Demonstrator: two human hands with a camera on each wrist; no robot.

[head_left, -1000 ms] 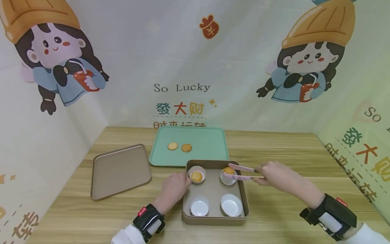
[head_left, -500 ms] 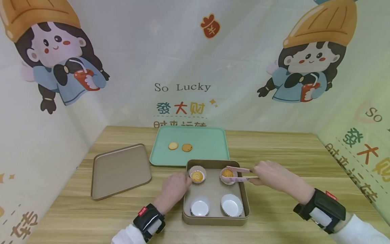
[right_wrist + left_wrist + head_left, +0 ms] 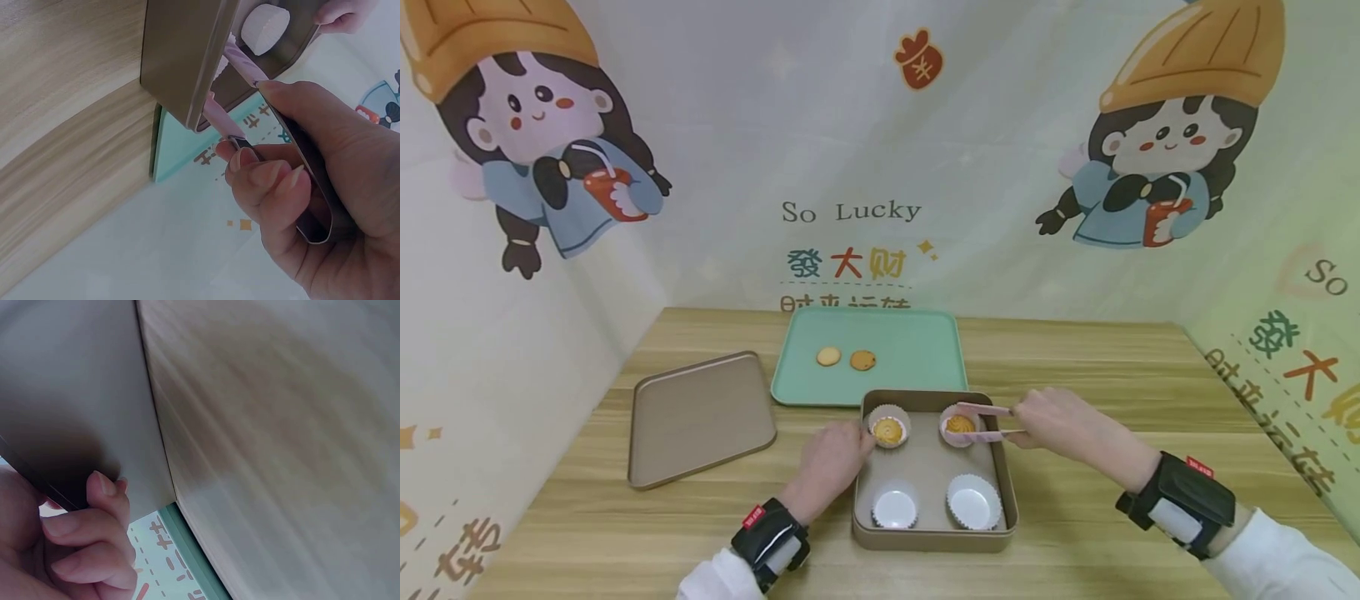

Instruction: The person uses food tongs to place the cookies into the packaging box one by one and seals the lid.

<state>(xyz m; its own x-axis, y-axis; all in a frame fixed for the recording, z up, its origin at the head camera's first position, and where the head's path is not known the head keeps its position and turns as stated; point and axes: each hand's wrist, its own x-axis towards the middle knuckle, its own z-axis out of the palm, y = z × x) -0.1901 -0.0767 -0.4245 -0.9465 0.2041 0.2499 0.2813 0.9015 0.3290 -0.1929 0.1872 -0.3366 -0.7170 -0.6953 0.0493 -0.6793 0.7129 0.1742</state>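
My left hand [image 3: 835,462] grips the left rim of a brown rectangular baking tin [image 3: 925,471]; its curled fingers [image 3: 94,528] show against the outer wall. In my right hand [image 3: 1056,423] is a pair of tongs [image 3: 303,150] with pink tips and a dark metal bend. The tips reach over the tin's right wall, one on each side of a golden swirled cookie [image 3: 959,424] that sits in a white paper cup at the back right. Another round cookie [image 3: 888,431] lies in the back left cup. The front left cup [image 3: 895,507] and front right cup [image 3: 974,502] hold nothing.
Behind the tin lies a green tray [image 3: 917,354] with a pale cookie [image 3: 828,357] and a browner cookie [image 3: 862,360]. A flat brown lid-like tray [image 3: 700,421] rests at the left on the wooden table [image 3: 1097,367]. A printed cloth [image 3: 850,125] hangs behind.
The swirled cookie has come down from over the back right cup into it. My right hand and the tongs have shifted slightly left; my left hand keeps its grip on the tin.
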